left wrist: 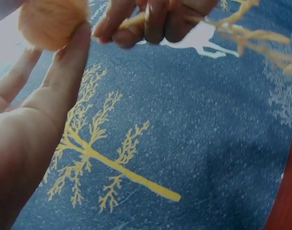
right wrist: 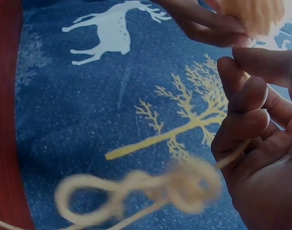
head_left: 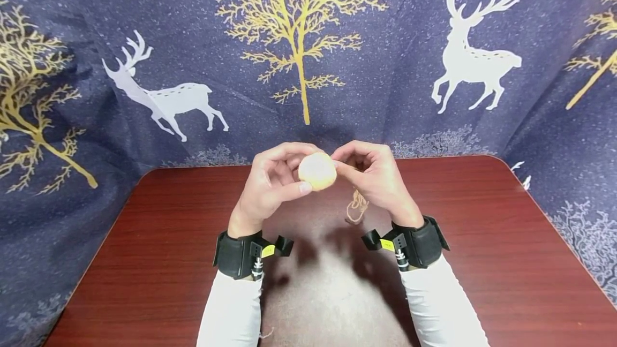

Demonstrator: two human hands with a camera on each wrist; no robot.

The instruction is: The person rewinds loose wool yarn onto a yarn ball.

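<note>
A small pale yellow ball of yarn [head_left: 317, 171] is held up above the table between the thumb and fingers of my left hand [head_left: 270, 181]. Close against its right side, my right hand [head_left: 378, 178] pinches a strand of yarn, its fingers curled. A loose, looped tangle of yarn [head_left: 357, 206] hangs below that hand, and the right wrist view shows its loops [right wrist: 194, 184] blurred. In the left wrist view the ball [left wrist: 52, 21] looks orange and fuzzy. Where the strand meets the ball is hard to make out.
The reddish-brown table [head_left: 164, 240] lies beneath both hands, with a bright reflection near its front. A dark blue cloth [head_left: 366, 95] printed with deer and trees hangs behind the table and at its sides. A short bit of thread [head_left: 266, 333] shows beside the left sleeve.
</note>
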